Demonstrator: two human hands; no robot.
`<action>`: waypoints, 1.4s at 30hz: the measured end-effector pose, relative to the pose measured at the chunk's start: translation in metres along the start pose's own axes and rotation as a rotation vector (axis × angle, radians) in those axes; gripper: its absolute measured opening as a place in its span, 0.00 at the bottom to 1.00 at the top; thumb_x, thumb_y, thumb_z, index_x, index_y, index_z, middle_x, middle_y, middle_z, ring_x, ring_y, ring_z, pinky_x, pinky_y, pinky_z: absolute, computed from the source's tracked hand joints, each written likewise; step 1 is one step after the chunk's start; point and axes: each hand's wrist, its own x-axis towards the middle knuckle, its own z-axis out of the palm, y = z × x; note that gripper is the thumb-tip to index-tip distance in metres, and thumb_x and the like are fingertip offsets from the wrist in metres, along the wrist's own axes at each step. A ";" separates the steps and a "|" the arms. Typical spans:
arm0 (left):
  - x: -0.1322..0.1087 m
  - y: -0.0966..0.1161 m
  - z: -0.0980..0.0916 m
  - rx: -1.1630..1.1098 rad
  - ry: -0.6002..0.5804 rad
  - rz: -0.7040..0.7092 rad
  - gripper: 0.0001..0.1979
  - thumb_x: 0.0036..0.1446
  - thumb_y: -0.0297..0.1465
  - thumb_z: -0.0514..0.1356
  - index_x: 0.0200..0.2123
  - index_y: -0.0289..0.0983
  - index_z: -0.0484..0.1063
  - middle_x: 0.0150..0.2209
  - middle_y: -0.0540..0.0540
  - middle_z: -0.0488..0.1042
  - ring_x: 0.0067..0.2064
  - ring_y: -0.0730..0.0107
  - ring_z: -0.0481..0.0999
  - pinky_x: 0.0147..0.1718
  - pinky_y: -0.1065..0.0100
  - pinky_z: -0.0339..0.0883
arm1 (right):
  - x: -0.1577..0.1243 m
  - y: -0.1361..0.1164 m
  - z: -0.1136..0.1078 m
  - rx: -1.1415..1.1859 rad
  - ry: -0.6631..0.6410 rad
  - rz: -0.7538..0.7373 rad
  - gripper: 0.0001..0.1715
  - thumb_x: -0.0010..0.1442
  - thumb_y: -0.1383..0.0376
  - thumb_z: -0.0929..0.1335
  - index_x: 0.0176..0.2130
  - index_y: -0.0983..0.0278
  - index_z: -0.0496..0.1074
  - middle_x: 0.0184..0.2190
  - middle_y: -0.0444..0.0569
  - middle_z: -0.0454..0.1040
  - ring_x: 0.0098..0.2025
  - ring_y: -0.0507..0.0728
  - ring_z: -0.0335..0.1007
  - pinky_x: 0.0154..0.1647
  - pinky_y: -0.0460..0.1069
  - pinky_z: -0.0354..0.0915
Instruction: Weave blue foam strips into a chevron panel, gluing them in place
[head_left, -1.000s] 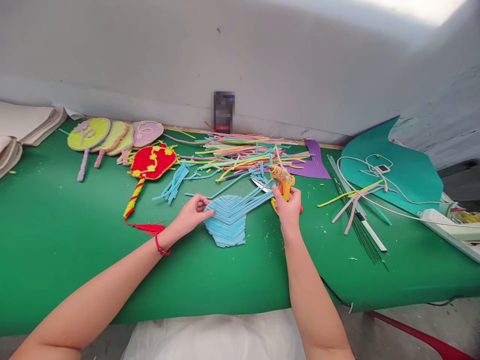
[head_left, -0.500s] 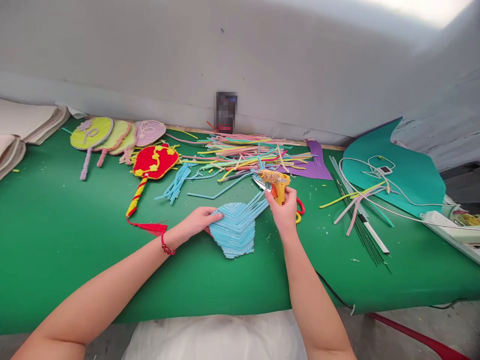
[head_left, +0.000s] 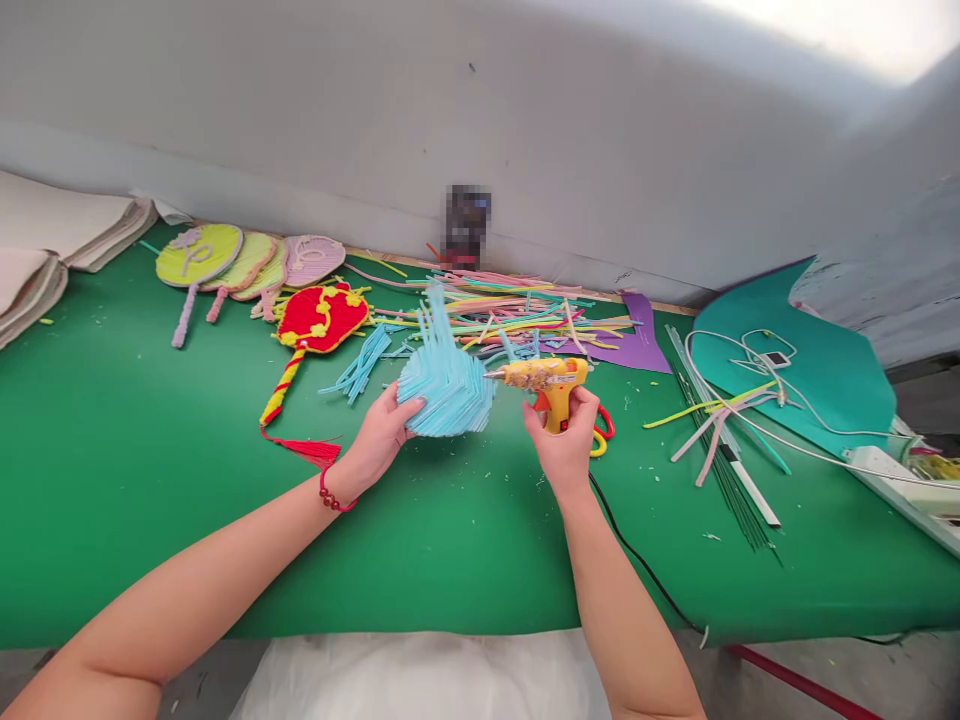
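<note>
My left hand (head_left: 380, 432) grips the left edge of a light-blue panel (head_left: 446, 385) made of pipe cleaners laid in a chevron. Loose strip ends stick up from its top. In my right hand (head_left: 564, 440) is a yellow hot glue gun (head_left: 551, 378), its nozzle pointing left at the panel's right edge; whether it touches I cannot tell. Behind the glue gun lie scissors with red and yellow handles (head_left: 602, 432), their blades hidden. Loose blue pipe cleaners (head_left: 360, 365) lie to the left of the panel.
A red and yellow fan (head_left: 322, 320) with a tassel lies at left, before several pastel fans (head_left: 199, 255). Many coloured pipe cleaners (head_left: 525, 305) are heaped at the back. Thin wires (head_left: 720, 460), a teal sheet (head_left: 810, 370) and a white power strip (head_left: 885, 465) lie right. A black cord (head_left: 637, 545) runs over the table edge.
The blue panel has been turned and lifted, so its loose ends now point up instead of right. The glue gun has tilted level, its nozzle now near the panel's right edge.
</note>
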 end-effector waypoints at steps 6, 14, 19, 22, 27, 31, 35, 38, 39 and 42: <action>-0.002 -0.001 0.001 0.022 -0.022 -0.020 0.23 0.49 0.35 0.65 0.49 0.37 0.67 0.50 0.42 0.73 0.47 0.57 0.75 0.43 0.60 0.72 | -0.008 0.006 0.003 -0.168 -0.210 -0.097 0.30 0.47 0.54 0.71 0.45 0.60 0.57 0.35 0.46 0.69 0.23 0.50 0.62 0.25 0.48 0.66; -0.002 -0.001 -0.001 0.078 0.002 -0.011 0.22 0.49 0.36 0.66 0.46 0.37 0.68 0.50 0.43 0.73 0.47 0.58 0.74 0.41 0.63 0.71 | -0.010 0.002 0.007 -0.312 -0.291 -0.202 0.27 0.49 0.54 0.69 0.44 0.60 0.58 0.32 0.46 0.71 0.21 0.52 0.63 0.23 0.49 0.65; -0.002 -0.001 0.000 0.101 0.009 -0.026 0.23 0.47 0.38 0.66 0.47 0.38 0.68 0.49 0.43 0.73 0.47 0.57 0.74 0.41 0.62 0.71 | -0.010 0.003 0.007 -0.353 -0.334 -0.222 0.25 0.48 0.55 0.69 0.44 0.61 0.59 0.33 0.48 0.73 0.22 0.52 0.66 0.24 0.49 0.65; -0.001 0.000 0.001 0.113 0.017 -0.035 0.24 0.47 0.39 0.66 0.47 0.38 0.68 0.49 0.43 0.74 0.46 0.57 0.74 0.39 0.63 0.71 | -0.010 0.004 0.007 -0.351 -0.344 -0.227 0.25 0.49 0.56 0.69 0.44 0.61 0.60 0.35 0.49 0.73 0.24 0.53 0.68 0.24 0.49 0.65; -0.001 0.000 0.000 0.110 0.004 -0.030 0.23 0.48 0.38 0.66 0.46 0.37 0.67 0.48 0.43 0.74 0.46 0.58 0.75 0.38 0.65 0.71 | -0.010 0.004 0.006 -0.332 -0.371 -0.204 0.25 0.49 0.56 0.68 0.44 0.61 0.60 0.35 0.49 0.73 0.23 0.53 0.67 0.25 0.50 0.66; -0.001 -0.001 -0.001 0.131 0.007 -0.035 0.23 0.48 0.39 0.66 0.46 0.39 0.68 0.49 0.44 0.74 0.46 0.58 0.74 0.36 0.66 0.71 | -0.009 0.004 0.006 -0.328 -0.372 -0.201 0.24 0.49 0.57 0.68 0.44 0.61 0.60 0.35 0.49 0.73 0.24 0.53 0.68 0.25 0.49 0.67; 0.000 -0.002 -0.002 0.149 0.012 -0.034 0.23 0.47 0.39 0.66 0.47 0.40 0.68 0.49 0.45 0.74 0.45 0.59 0.74 0.35 0.67 0.70 | -0.009 0.005 0.006 -0.331 -0.375 -0.204 0.23 0.50 0.56 0.68 0.44 0.61 0.60 0.36 0.49 0.73 0.23 0.52 0.67 0.24 0.49 0.66; 0.000 -0.001 -0.002 0.147 0.014 -0.033 0.23 0.47 0.39 0.66 0.47 0.39 0.68 0.48 0.45 0.74 0.44 0.60 0.74 0.35 0.67 0.70 | -0.009 0.005 0.005 -0.331 -0.375 -0.199 0.24 0.50 0.56 0.68 0.44 0.61 0.60 0.36 0.49 0.73 0.24 0.53 0.68 0.25 0.49 0.66; -0.001 -0.001 -0.002 0.146 0.018 -0.031 0.24 0.47 0.39 0.66 0.47 0.39 0.68 0.48 0.44 0.74 0.44 0.60 0.74 0.35 0.67 0.70 | -0.009 0.005 0.005 -0.331 -0.373 -0.196 0.24 0.50 0.56 0.68 0.44 0.61 0.60 0.36 0.49 0.73 0.24 0.53 0.68 0.25 0.49 0.66; -0.001 0.000 -0.001 0.145 0.034 -0.024 0.24 0.46 0.39 0.66 0.47 0.39 0.68 0.47 0.44 0.74 0.43 0.61 0.75 0.35 0.66 0.70 | -0.009 0.005 0.005 -0.335 -0.365 -0.186 0.25 0.49 0.56 0.69 0.45 0.61 0.60 0.36 0.49 0.73 0.24 0.53 0.68 0.25 0.49 0.67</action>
